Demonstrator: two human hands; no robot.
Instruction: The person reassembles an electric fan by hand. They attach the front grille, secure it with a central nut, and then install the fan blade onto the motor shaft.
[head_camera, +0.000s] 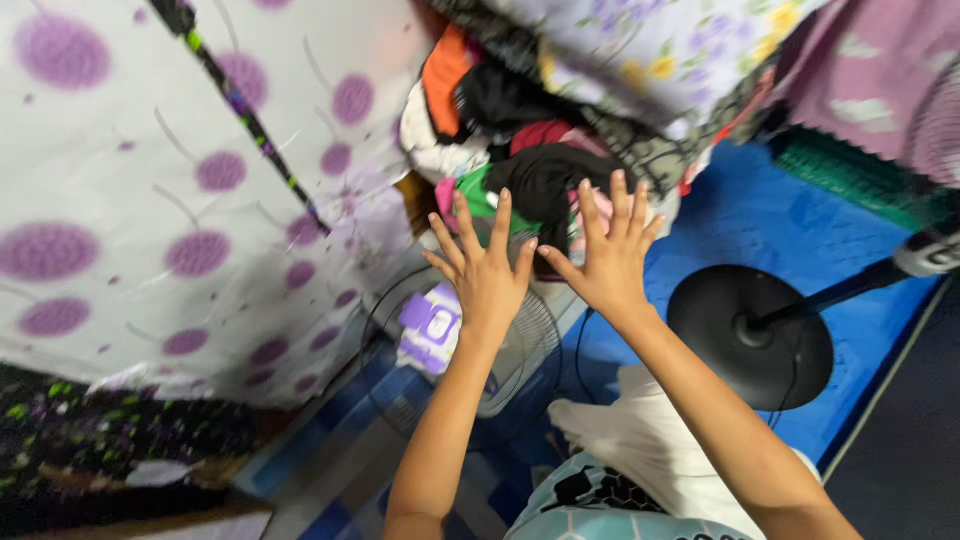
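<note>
Bare and spread, our left hand (487, 275) and right hand (607, 258) reach toward the clothes pile (520, 150); fingers open, nothing grasped yet

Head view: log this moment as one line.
left hand: open, fingers spread, holding nothing | right hand: open, fingers spread, holding nothing | beyond hands: heap of mixed coloured clothes | below: round black fan base on blue mat
</note>
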